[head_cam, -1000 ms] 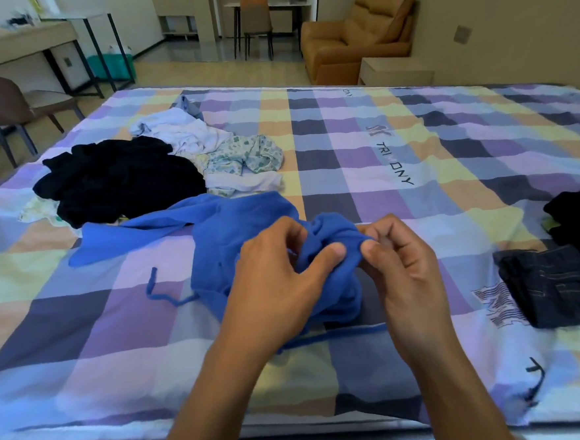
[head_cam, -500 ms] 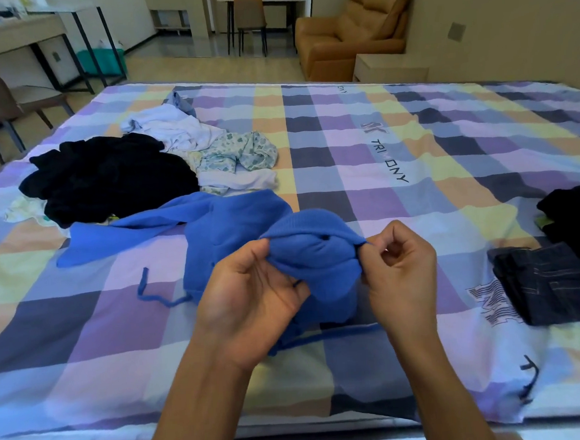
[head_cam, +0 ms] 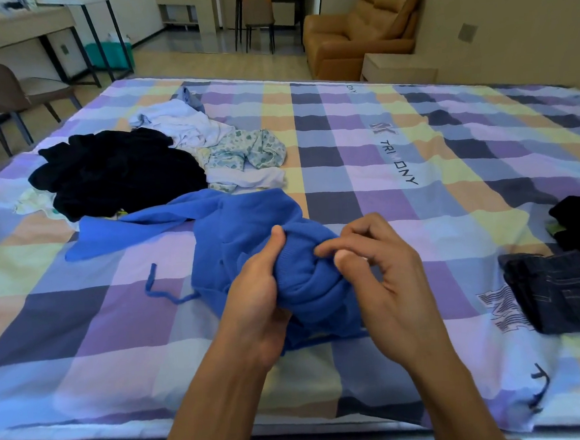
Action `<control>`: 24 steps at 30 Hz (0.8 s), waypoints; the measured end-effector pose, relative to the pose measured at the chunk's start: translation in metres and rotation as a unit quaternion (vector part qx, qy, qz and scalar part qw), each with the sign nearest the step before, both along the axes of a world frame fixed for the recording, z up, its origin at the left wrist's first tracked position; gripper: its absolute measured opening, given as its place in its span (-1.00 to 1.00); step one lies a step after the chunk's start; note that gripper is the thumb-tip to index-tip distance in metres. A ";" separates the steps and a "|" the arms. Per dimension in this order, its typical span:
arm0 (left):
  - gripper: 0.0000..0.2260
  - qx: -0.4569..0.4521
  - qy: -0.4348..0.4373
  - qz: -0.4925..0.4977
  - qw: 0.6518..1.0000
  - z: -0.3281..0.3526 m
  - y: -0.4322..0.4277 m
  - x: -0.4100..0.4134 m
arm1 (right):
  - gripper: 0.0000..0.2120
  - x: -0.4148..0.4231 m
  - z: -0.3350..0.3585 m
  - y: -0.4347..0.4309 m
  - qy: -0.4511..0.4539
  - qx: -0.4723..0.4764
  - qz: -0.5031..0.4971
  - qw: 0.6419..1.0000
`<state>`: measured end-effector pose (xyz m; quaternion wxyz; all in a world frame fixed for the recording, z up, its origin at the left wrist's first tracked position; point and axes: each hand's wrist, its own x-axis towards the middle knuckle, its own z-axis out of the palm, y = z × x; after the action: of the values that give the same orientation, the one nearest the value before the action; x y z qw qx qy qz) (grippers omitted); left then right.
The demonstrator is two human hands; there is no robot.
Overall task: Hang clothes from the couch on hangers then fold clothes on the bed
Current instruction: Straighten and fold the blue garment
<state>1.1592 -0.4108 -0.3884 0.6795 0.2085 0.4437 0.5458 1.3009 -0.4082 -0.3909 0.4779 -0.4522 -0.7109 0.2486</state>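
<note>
Sweater [head_cam: 247,219] on bed [head_cam: 345,140], near edge; soft, light knit (prob. stretchy, floppy); left hand [head_cam: 256,297] grip clamped on bunched part; right hand [head_cam: 389,281] touches it, pinch unclear; best held at hem w/ both.

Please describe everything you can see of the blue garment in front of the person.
The blue garment looks like soft knit, crumpled, not yet folded. It lies on the checked bed cover, one sleeve stretched left beside the black clothes, a thin blue cord trailing beside it. The left hand grips its bunched near part; the right hand touches that bunch with fingertips.
</note>
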 end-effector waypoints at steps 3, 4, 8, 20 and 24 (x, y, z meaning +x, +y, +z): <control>-0.56 0.006 -0.059 -0.023 0.998 -0.001 -0.002 -0.003 | -0.90 -0.001 -0.002 0.000 -0.047 -0.004 -0.062 0.997; -0.52 0.010 -0.079 -0.030 0.996 -0.002 -0.003 -0.004 | -0.87 -0.001 -0.003 -0.001 -0.054 -0.006 -0.072 0.996; -0.52 0.043 -0.130 -0.056 0.989 -0.004 -0.005 -0.009 | -0.72 0.004 -0.003 0.001 -0.063 -0.042 -0.065 0.995; -0.53 0.349 0.209 -0.121 0.905 -0.037 -0.001 -0.017 | -0.66 0.020 -0.012 0.012 -0.021 -0.023 -0.085 0.996; -0.48 0.400 0.444 -0.147 0.788 -0.041 0.008 -0.013 | -0.63 0.024 -0.010 0.013 0.015 -0.022 -0.092 0.995</control>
<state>1.1461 -0.4024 -0.4291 0.3352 0.7443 0.4021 0.4148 1.3245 -0.3954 -0.4012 0.4993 -0.5226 -0.6532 0.2257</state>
